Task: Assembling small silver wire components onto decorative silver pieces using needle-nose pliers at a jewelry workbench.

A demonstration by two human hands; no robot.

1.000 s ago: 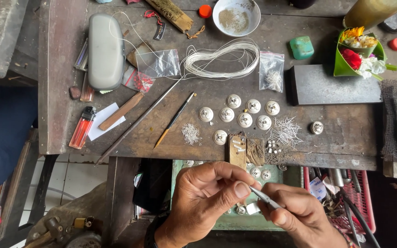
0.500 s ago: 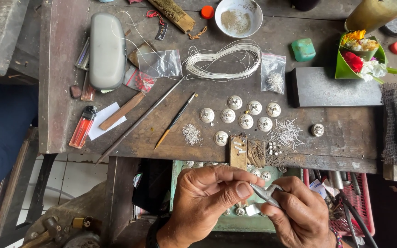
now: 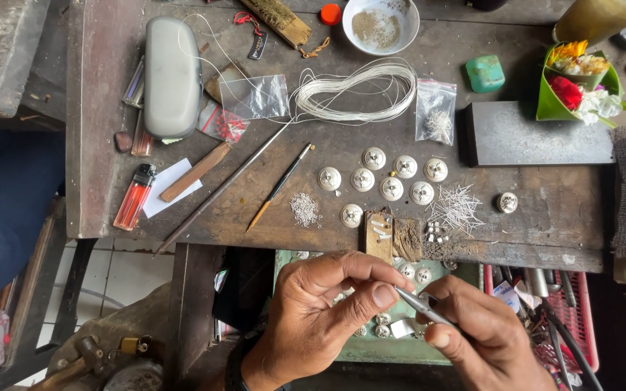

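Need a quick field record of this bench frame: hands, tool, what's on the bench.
view: head camera, looking down at a worn wooden bench
left hand: thumb and fingers pinched near the tweezers' tip; whatever it holds is too small to tell
right hand: holds slim metal tweezers
round silver pieces: cluster at bench centre, one apart to the right
wire coil: white, behind the cluster
bowl: white, powdery contents
lighter: orange, left edge
metal block: dark, right side
tray: green, under the hands, more silver pieces
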